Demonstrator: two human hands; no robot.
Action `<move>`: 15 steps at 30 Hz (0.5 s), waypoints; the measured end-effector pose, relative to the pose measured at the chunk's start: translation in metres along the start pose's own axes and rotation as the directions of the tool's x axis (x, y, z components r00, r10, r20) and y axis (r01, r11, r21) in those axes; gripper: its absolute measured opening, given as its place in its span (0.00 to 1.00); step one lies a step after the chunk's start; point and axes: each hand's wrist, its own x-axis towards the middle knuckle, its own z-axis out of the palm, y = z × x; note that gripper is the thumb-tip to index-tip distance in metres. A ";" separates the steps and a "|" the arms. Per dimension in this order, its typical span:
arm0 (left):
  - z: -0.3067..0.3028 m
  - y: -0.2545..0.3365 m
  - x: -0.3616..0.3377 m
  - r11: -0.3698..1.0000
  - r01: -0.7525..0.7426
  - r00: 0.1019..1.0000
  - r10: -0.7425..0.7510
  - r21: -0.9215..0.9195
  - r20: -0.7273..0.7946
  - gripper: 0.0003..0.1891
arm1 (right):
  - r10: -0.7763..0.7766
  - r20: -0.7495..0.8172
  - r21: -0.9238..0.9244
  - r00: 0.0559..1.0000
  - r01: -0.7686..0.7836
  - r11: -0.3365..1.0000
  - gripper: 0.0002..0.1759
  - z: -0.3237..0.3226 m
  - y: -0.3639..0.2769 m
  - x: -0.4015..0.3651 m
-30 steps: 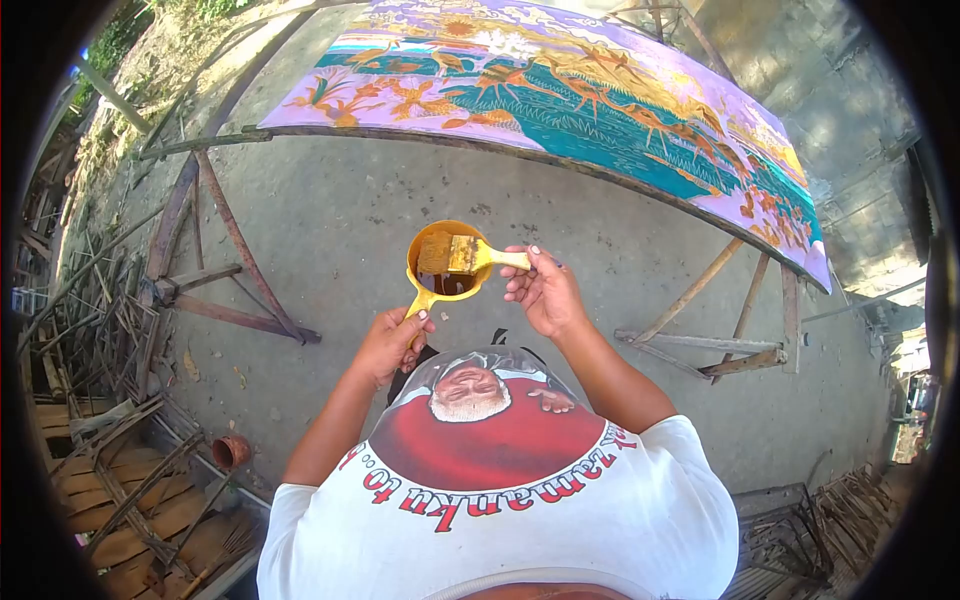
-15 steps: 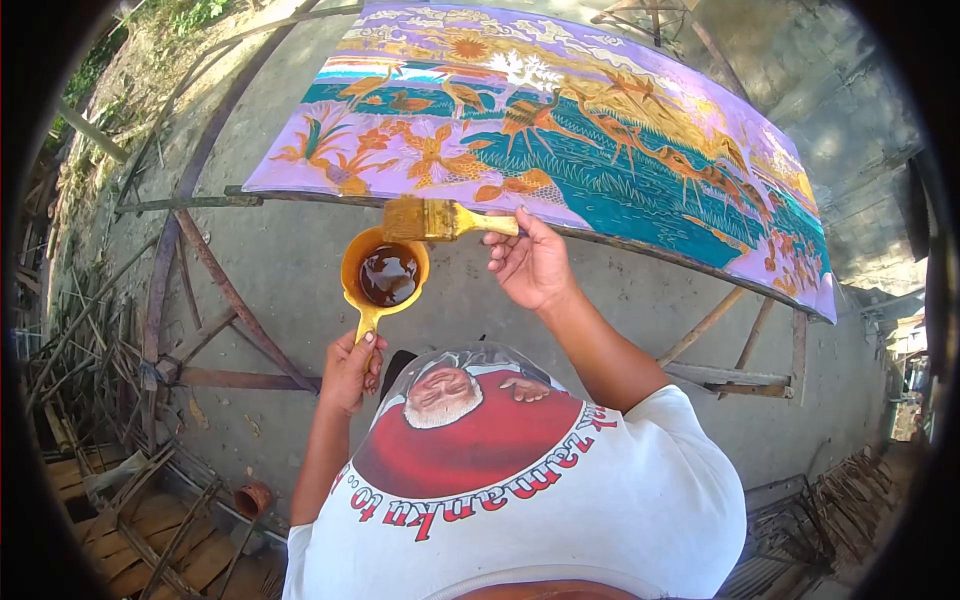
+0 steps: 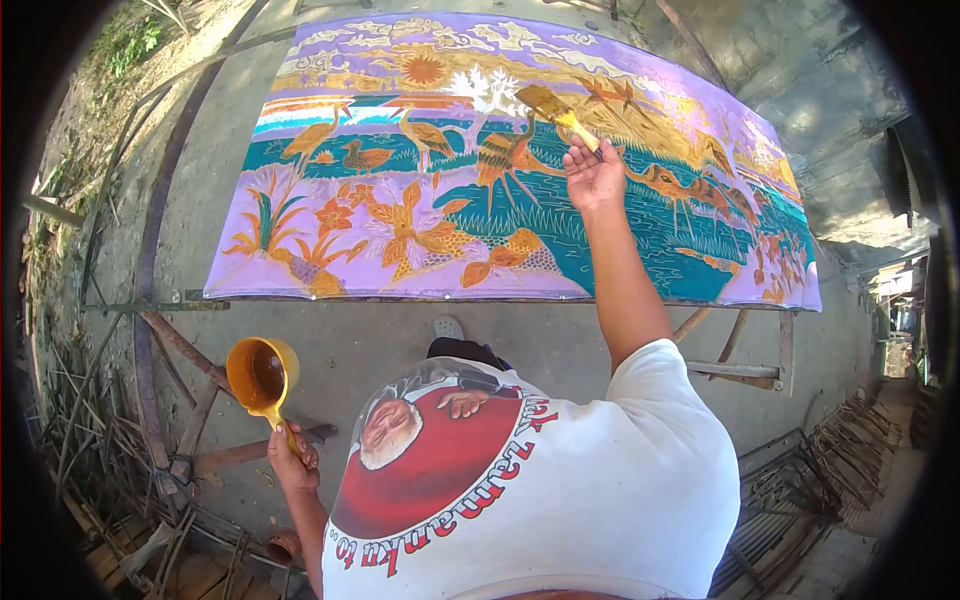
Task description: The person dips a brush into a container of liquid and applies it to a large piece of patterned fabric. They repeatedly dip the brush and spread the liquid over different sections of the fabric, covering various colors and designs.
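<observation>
My right hand (image 3: 592, 172) is stretched out over a large painted cloth (image 3: 400, 200) and grips a wide paintbrush (image 3: 556, 108), whose wet bristles rest on the cloth near its far middle. The cloth shows birds, flowers and a sun in purple, teal and orange, stretched flat on a frame. My left hand (image 3: 291, 458) is low at my side, holding the handle of a yellow scoop cup (image 3: 261, 372) with dark brown liquid in it.
The cloth's frame stands on slanted wooden legs (image 3: 730, 340) over a concrete floor (image 3: 400, 340). Bamboo sticks and wood scraps (image 3: 90, 420) lie at the left. A small clay pot (image 3: 283, 546) sits by my feet. Metal racks (image 3: 800, 470) lie at the right.
My right hand has lifted the brush out of the cup and carried it forward onto the cloth. My left hand has dropped the cup down and to the left.
</observation>
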 end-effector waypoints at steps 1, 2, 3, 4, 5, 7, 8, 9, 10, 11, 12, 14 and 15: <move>0.000 -0.002 0.002 1.000 -0.006 1.000 0.006 0.006 -0.005 0.18 | 0.006 0.001 0.008 1.000 -0.006 1.000 0.19 -0.001 0.004 0.029; 0.003 -0.001 0.003 0.998 0.000 0.995 -0.007 -0.069 -0.098 0.18 | -0.006 -0.048 -0.021 0.999 0.005 1.000 0.18 -0.003 0.009 0.054; 0.007 0.000 0.004 0.990 0.000 0.982 -0.028 -0.144 -0.187 0.18 | -0.021 -0.098 -0.052 0.995 0.016 0.999 0.18 -0.006 0.014 0.079; 0.009 0.001 0.004 0.990 -0.004 0.982 -0.023 -0.138 -0.189 0.18 | -0.012 -0.114 -0.057 0.993 0.005 0.998 0.18 -0.008 0.021 0.103; 0.010 0.002 0.005 0.982 -0.025 0.977 -0.016 -0.186 -0.213 0.19 | -0.007 -0.118 -0.050 0.993 0.001 0.999 0.18 -0.011 0.030 0.126; 0.013 0.002 0.007 0.973 -0.042 0.970 -0.014 -0.225 -0.242 0.19 | 0.029 -0.193 -0.098 0.981 -0.049 0.994 0.18 -0.015 0.051 0.165; 0.014 0.002 0.006 0.964 -0.049 0.965 -0.022 -0.261 -0.263 0.19 | 0.067 -0.218 -0.096 0.974 -0.090 0.991 0.18 -0.016 0.061 0.183; 0.014 0.003 0.006 0.954 -0.056 0.958 -0.032 -0.296 -0.284 0.19 | 0.075 -0.225 -0.095 0.971 -0.099 0.991 0.18 -0.014 0.071 0.195; 0.013 0.004 0.005 0.956 -0.052 0.956 -0.035 -0.289 -0.290 0.19 | 0.089 -0.245 -0.111 0.965 -0.119 0.987 0.19 -0.013 0.082 0.205; 0.011 0.003 0.004 0.946 -0.056 0.952 -0.046 -0.319 -0.301 0.19 | 0.101 -0.260 -0.128 0.960 -0.138 0.982 0.19 -0.011 0.094 0.213; 0.011 0.002 0.005 0.935 -0.058 0.949 -0.057 -0.350 -0.309 0.19 | 0.093 -0.270 -0.151 0.958 -0.138 0.979 0.18 -0.009 0.105 0.221; 0.009 0.001 0.007 0.929 -0.038 0.947 -0.084 -0.369 -0.310 0.19 | 0.108 -0.267 -0.144 0.958 -0.151 0.978 0.18 0.000 0.119 0.229; 0.011 0.005 0.009 0.921 -0.021 0.945 -0.109 -0.390 -0.307 0.18 | 0.119 -0.261 -0.135 0.958 -0.158 0.978 0.19 0.001 0.123 0.231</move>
